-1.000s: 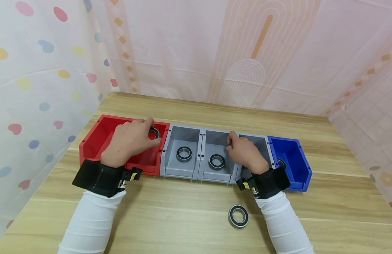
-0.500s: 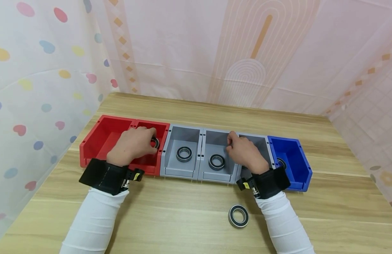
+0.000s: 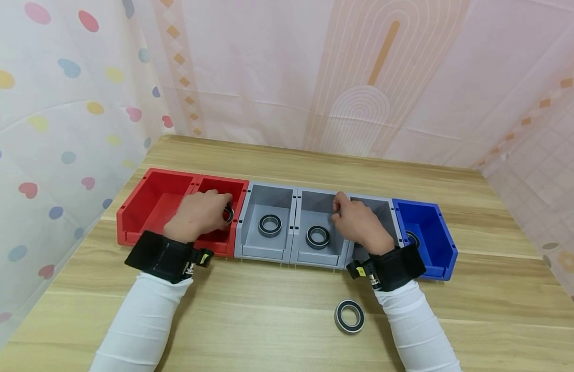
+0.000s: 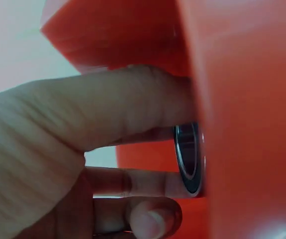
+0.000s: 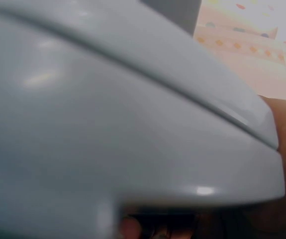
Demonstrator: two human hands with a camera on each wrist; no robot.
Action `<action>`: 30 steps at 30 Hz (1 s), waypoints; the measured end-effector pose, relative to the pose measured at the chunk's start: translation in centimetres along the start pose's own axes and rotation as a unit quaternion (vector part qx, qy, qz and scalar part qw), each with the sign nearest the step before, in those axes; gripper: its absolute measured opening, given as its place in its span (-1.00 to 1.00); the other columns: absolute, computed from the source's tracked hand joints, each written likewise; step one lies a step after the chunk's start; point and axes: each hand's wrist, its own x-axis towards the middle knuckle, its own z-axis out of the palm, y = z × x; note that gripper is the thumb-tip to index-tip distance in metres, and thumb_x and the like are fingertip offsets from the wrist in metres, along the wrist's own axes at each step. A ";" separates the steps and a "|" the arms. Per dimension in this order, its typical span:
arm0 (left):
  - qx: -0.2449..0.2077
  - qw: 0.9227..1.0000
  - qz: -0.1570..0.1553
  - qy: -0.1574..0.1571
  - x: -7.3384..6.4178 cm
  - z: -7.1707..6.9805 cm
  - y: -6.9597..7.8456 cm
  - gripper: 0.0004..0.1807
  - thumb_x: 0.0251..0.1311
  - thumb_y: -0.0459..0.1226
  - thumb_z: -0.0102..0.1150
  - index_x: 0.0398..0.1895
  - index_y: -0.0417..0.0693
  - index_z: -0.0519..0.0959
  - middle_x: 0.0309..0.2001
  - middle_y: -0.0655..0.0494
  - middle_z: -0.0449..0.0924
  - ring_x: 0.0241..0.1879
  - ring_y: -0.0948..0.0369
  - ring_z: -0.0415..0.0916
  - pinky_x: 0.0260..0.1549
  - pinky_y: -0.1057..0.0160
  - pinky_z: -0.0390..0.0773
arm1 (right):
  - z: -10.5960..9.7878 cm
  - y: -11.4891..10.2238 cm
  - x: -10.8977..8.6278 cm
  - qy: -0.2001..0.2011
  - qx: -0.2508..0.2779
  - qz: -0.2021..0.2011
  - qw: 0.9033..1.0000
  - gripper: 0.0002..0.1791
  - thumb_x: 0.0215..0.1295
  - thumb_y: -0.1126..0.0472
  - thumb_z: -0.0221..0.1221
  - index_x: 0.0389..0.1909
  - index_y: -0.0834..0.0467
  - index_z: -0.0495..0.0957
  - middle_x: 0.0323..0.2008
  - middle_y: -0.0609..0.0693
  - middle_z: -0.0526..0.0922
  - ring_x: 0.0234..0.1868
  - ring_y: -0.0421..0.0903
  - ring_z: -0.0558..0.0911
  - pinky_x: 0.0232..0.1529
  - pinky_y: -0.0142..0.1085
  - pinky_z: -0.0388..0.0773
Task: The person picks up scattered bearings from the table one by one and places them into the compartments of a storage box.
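In the right-hand red bin (image 3: 222, 184), my left hand (image 3: 200, 213) pinches a ball bearing (image 4: 188, 162) between thumb and fingers. The bearing stands on edge, partly behind the bin wall in the left wrist view. My right hand (image 3: 359, 221) is at the divider between the middle and right grey bins, its fingers loosely bent with nothing seen in them. Under that hand, a dark ring (image 3: 357, 245) in the right grey bin is mostly hidden. Other bearings lie flat in the left grey bin (image 3: 270, 226) and the middle grey bin (image 3: 317, 237).
A blue bin (image 3: 431, 222) at the row's right end holds a bearing (image 3: 412, 238) against its left wall. Another red bin (image 3: 159, 199) ends the row at left. One more bearing (image 3: 349, 316) lies on the wooden table (image 3: 268, 320) before the bins.
My left hand has come down and slightly right into the right-hand red bin, lowering the bearing. My right hand has stayed still.
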 end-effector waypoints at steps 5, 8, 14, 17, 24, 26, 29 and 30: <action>0.001 1.000 0.009 -0.002 0.2 0.6 -0.1 -0.47 -0.27 -0.22 0.43 -0.13 -0.20 0.52 -0.36 -0.10 0.53 -0.38 0.05 0.43 -0.36 -0.02 0.57 | 0.0 0.0 0.0 -0.003 0.002 0.001 1.000 -0.87 0.31 0.17 -0.04 -0.18 0.09 0.28 -0.55 0.03 0.39 -0.58 -0.05 0.40 -0.60 -0.27 0.25; -0.003 1.000 0.009 -0.001 0.3 0.8 -0.2 -0.50 -0.24 -0.23 0.40 -0.14 -0.19 0.51 -0.37 -0.10 0.53 -0.39 0.04 0.43 -0.36 -0.02 0.57 | 0.0 0.0 -0.1 -0.003 0.002 0.003 1.000 -0.87 0.31 0.17 -0.04 -0.18 0.09 0.28 -0.55 0.03 0.38 -0.58 -0.05 0.40 -0.60 -0.27 0.24; -0.011 1.000 0.006 -0.002 0.5 1.0 -0.1 -0.51 -0.23 -0.24 0.37 -0.13 -0.19 0.50 -0.37 -0.10 0.53 -0.39 0.04 0.43 -0.36 -0.03 0.56 | 0.0 0.0 -0.1 -0.002 0.003 0.000 1.000 -0.87 0.31 0.17 -0.04 -0.18 0.10 0.28 -0.56 0.03 0.38 -0.59 -0.05 0.39 -0.61 -0.28 0.23; -0.009 1.000 0.004 -0.002 0.5 0.9 -0.1 -0.51 -0.23 -0.25 0.37 -0.14 -0.19 0.50 -0.37 -0.09 0.52 -0.40 0.04 0.43 -0.35 -0.03 0.56 | 0.0 0.0 -0.1 -0.003 0.005 0.000 1.000 -0.87 0.31 0.17 -0.04 -0.18 0.10 0.28 -0.55 0.03 0.38 -0.59 -0.05 0.39 -0.61 -0.28 0.23; -0.003 1.000 -0.001 -0.009 0.4 0.9 0.0 -0.52 -0.19 -0.25 0.34 -0.11 -0.20 0.49 -0.35 -0.11 0.49 -0.37 0.03 0.41 -0.36 -0.01 0.56 | 0.0 0.0 -0.1 -0.004 0.005 0.001 1.000 -0.87 0.31 0.17 -0.03 -0.18 0.09 0.28 -0.55 0.03 0.38 -0.59 -0.05 0.39 -0.61 -0.28 0.23; -0.002 1.000 -0.004 -0.009 0.4 0.8 0.1 -0.49 -0.17 -0.25 0.34 -0.07 -0.22 0.49 -0.32 -0.14 0.47 -0.35 0.02 0.41 -0.35 -0.02 0.56 | 0.0 0.0 -0.1 -0.004 0.005 0.000 1.000 -0.87 0.32 0.17 -0.03 -0.18 0.09 0.28 -0.54 0.03 0.39 -0.58 -0.05 0.39 -0.60 -0.27 0.23; 0.004 1.000 -0.004 0.008 0.2 0.2 0.2 -0.48 -0.11 -0.23 0.32 -0.02 -0.25 0.46 -0.27 -0.18 0.44 -0.33 0.00 0.41 -0.35 -0.02 0.57 | 0.0 0.1 0.0 -0.005 0.004 -0.001 1.000 -0.86 0.32 0.16 -0.03 -0.17 0.09 0.28 -0.53 0.03 0.39 -0.58 -0.05 0.40 -0.60 -0.27 0.24; 0.005 1.000 -0.005 0.019 0.2 0.0 0.4 -0.47 -0.09 -0.22 0.31 -0.01 -0.25 0.45 -0.26 -0.19 0.44 -0.33 0.00 0.41 -0.36 -0.02 0.57 | 0.0 0.1 0.0 -0.005 0.004 0.000 1.000 -0.86 0.32 0.16 -0.03 -0.17 0.09 0.27 -0.53 0.03 0.39 -0.58 -0.05 0.40 -0.60 -0.27 0.24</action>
